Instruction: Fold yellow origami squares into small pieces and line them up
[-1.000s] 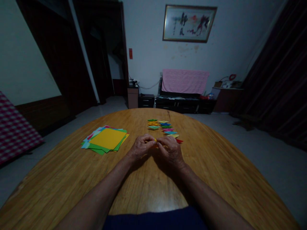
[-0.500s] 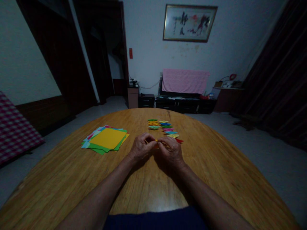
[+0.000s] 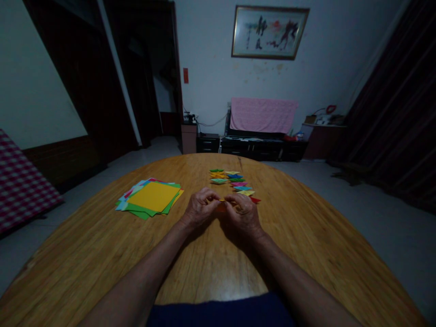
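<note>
My left hand [image 3: 201, 206] and my right hand [image 3: 244, 212] meet above the middle of the wooden table [image 3: 136, 254], both closed with thumb against fingers. Between their fingertips they pinch a small folded piece of yellow-orange paper [image 3: 222, 200]; most of it is hidden by the fingers. Just beyond my hands lie several small folded paper boats in two rows, among them a green one [image 3: 216, 171], a blue one [image 3: 235, 176] and a pale yellow one [image 3: 245, 193]. A red paper boat [image 3: 255, 200] lies close beside my right hand, partly covered by it.
Left of my hands rests a loose stack of square coloured paper, with a yellow sheet [image 3: 154, 196] on top. Past the table's far edge stand a low black cabinet [image 3: 252, 149] and a screen under a pink cloth [image 3: 263, 115]. A checked cloth [image 3: 23, 186] hangs at far left.
My left fingers have shifted slightly, and a little more of the yellow-orange paper's edge shows between the fingertips. The stack and the paper boats have stayed in place.
</note>
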### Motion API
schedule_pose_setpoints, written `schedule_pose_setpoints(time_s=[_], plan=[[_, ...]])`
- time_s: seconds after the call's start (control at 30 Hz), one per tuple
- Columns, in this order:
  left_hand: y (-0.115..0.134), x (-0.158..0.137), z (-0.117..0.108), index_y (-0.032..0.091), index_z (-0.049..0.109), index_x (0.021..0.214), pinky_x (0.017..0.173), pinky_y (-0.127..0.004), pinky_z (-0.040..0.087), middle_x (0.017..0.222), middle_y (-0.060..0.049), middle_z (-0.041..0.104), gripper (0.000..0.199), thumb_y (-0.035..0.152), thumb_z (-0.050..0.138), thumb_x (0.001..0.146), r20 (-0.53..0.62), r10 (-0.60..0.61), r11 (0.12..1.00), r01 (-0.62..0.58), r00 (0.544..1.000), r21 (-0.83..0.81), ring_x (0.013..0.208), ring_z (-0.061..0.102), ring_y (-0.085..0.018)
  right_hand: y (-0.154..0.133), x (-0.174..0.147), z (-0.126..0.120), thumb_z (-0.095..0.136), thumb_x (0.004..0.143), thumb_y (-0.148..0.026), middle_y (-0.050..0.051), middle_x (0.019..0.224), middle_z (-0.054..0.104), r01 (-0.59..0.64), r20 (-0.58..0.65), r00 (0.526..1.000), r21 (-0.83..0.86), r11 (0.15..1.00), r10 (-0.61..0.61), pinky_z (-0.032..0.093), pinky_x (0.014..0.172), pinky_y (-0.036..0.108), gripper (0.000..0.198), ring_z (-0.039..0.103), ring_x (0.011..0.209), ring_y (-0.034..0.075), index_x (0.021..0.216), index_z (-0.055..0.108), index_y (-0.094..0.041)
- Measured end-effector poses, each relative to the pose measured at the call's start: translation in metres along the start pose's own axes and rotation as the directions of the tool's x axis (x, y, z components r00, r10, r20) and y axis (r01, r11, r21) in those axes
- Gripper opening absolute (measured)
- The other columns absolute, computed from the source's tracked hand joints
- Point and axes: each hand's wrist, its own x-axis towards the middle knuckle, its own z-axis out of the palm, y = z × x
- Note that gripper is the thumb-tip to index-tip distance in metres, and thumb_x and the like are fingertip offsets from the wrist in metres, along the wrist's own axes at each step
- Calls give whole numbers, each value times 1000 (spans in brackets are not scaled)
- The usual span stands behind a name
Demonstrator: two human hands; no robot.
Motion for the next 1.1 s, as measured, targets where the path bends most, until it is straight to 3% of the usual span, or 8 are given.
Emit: schedule_pose_setpoints(time_s=[0.27, 0.47, 0.57, 0.67, 0.77, 0.9, 1.1], plan=[[0, -2, -2, 19, 69, 68, 60, -23, 39, 69, -2, 60, 7, 25, 66, 69, 39, -84, 990, 88, 996, -109, 67, 53, -14, 3, -1, -1, 58, 78, -19, 3, 77, 68, -18, 31, 999, -14, 1000, 18, 44, 71, 31, 9, 60, 75, 19, 78, 66, -21], [4, -3, -1, 19, 70, 65, 59, -24, 40, 69, -3, 60, 9, 25, 66, 70, 71, -59, 994, 65, 996, -87, 67, 53, -14, 1, 0, -2, 60, 76, -18, 3, 75, 67, 11, 55, 998, -14, 1000, -10, 44, 73, 32, 7, 59, 76, 19, 77, 66, -21], [7, -6, 2, 17, 68, 63, 54, -22, 39, 67, -3, 59, 13, 28, 67, 68, 83, -161, 968, 173, 984, -183, 63, 52, -13, 0, 0, -2, 59, 76, -18, 4, 78, 68, -29, 60, 998, 31, 999, 27, 46, 74, 33, 9, 61, 77, 19, 79, 67, -21], [2, -6, 5, 16, 67, 67, 49, -21, 35, 61, 0, 57, 17, 32, 67, 68, 64, -338, 870, 338, 939, -359, 53, 48, -10, 1, 0, 1, 59, 76, -21, 7, 92, 69, -165, 31, 986, 174, 971, 162, 50, 75, 33, 22, 63, 84, 20, 97, 66, -20], [-9, -3, 6, 15, 66, 68, 46, -21, 33, 55, 3, 54, 20, 34, 71, 63, 21, -468, 780, 424, 884, -461, 45, 45, -8, 1, 1, 5, 60, 75, -26, 7, 94, 69, -347, 88, 936, 381, 857, 340, 53, 72, 33, 37, 65, 83, 19, 112, 59, -20], [-17, 2, 6, 13, 65, 66, 46, -21, 33, 53, 3, 53, 26, 35, 75, 57, -9, -537, 711, 446, 844, -544, 45, 46, -8, -2, 4, 5, 60, 73, -31, 4, 82, 69, -566, 307, 820, 569, 597, 484, 53, 61, 29, 31, 66, 71, 18, 102, 62, -19], [-14, 1, 9, 14, 60, 66, 44, -20, 33, 50, 3, 54, 26, 33, 75, 56, 80, -569, 620, 491, 818, -612, 42, 45, -7, -8, 6, 1, 63, 69, -30, 2, 76, 67, -654, 356, 731, 608, 450, 582, 49, 52, 25, 26, 61, 60, 14, 92, 64, -18]])
